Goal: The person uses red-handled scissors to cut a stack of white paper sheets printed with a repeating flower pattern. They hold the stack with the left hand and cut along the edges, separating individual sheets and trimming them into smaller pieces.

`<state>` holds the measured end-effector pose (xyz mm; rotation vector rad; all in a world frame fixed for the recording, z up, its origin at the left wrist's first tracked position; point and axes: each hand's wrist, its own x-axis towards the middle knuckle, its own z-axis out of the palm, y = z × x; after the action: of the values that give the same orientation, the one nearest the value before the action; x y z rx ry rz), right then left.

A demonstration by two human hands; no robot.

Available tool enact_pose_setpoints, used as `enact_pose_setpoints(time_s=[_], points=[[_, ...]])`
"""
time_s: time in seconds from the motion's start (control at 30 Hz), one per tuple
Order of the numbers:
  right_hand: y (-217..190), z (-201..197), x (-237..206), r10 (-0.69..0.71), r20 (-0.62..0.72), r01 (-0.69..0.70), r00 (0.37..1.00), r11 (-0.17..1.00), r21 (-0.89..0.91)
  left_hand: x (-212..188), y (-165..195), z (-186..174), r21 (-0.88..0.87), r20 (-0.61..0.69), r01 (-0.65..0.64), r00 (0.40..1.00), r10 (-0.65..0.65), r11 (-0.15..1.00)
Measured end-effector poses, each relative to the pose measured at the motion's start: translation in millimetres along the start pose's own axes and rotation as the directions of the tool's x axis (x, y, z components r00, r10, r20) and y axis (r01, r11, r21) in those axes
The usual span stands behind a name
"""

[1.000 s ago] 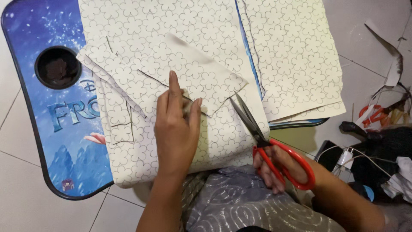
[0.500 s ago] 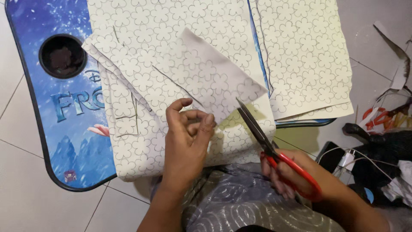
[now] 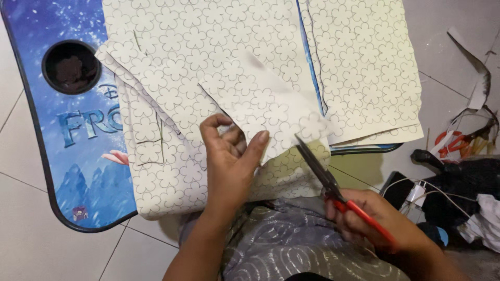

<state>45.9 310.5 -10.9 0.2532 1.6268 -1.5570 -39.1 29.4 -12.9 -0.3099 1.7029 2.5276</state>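
Left hand pinching patterned sheet; right hand around red-handled scissors.

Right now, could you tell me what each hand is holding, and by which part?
Left hand pinches the flower-printed sheet at its lower edge; right hand holds the scissors by their red handles.

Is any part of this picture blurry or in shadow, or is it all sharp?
In the head view, the light is soft and even, with no glare; the sheets of flower-patterned paper on the blue lap table look sharp. The piece the left hand pinches is slightly smeared at its upper edge. The right hand and red-handled scissors are motion-blurred. A faint shadow lies under the raised piece.
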Motion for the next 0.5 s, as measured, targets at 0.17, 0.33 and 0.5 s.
enact_pose_setpoints(time_s=[0.17,0.33,0.5], points=[[-7,6,12,0.104,-0.073,-0.113,0.992,0.984,-0.135,14,11,-8,0.251,0.12,-0.054,0.992,0.024,0.967],[-19,16,22,-0.083,0.11,0.104,0.99,0.975,-0.199,5,24,-14,0.513,0.084,-0.11,0.993,0.078,0.851],[-29,26,32,-0.136,0.113,0.165,0.984,0.939,-0.302,-5,22,-15,0.539,0.232,-0.334,0.941,0.244,0.773]])
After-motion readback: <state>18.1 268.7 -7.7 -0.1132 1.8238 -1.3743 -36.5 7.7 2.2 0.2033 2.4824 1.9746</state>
